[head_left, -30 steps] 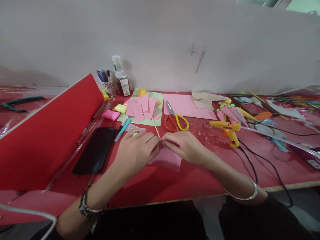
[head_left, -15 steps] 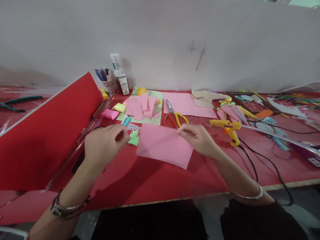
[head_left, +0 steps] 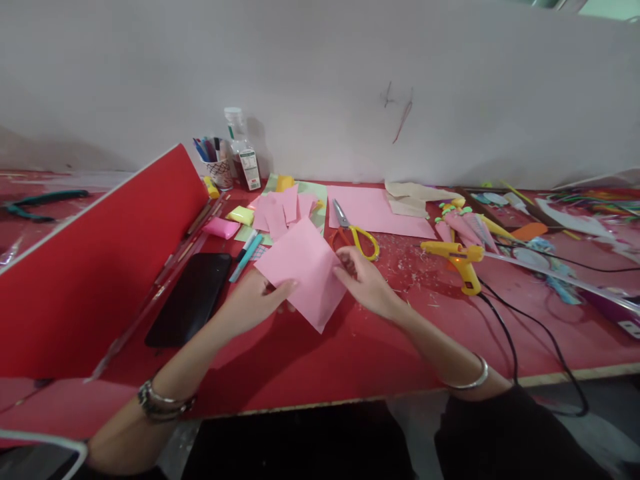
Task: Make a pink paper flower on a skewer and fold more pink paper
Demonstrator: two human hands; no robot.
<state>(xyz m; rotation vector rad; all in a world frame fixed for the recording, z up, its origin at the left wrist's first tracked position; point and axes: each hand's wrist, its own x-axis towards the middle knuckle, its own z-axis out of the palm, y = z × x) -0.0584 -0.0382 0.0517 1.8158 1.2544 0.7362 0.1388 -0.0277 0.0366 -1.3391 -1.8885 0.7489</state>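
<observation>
A pink paper sheet (head_left: 303, 270) is held tilted like a diamond just above the red table (head_left: 350, 360). My left hand (head_left: 255, 303) grips its left edge, thumb on top and fingers under it. My right hand (head_left: 367, 283) pinches its right edge. Just behind my right hand lie scissors (head_left: 353, 237) with orange and yellow handles. A pile of pink paper strips (head_left: 283, 210) rests on a green sheet farther back.
A black phone (head_left: 190, 300) lies left of my hands beside a tilted red board (head_left: 95, 267). A yellow glue gun (head_left: 457, 260) with black cables sits to the right. A pen cup (head_left: 217, 170), a bottle (head_left: 243, 153) and a large pink sheet (head_left: 373, 210) stand near the wall.
The pink sheet was lifted by my right hand, then turned to a diamond tilt. My left hand swung out to the left and came back to grip the sheet's left edge.
</observation>
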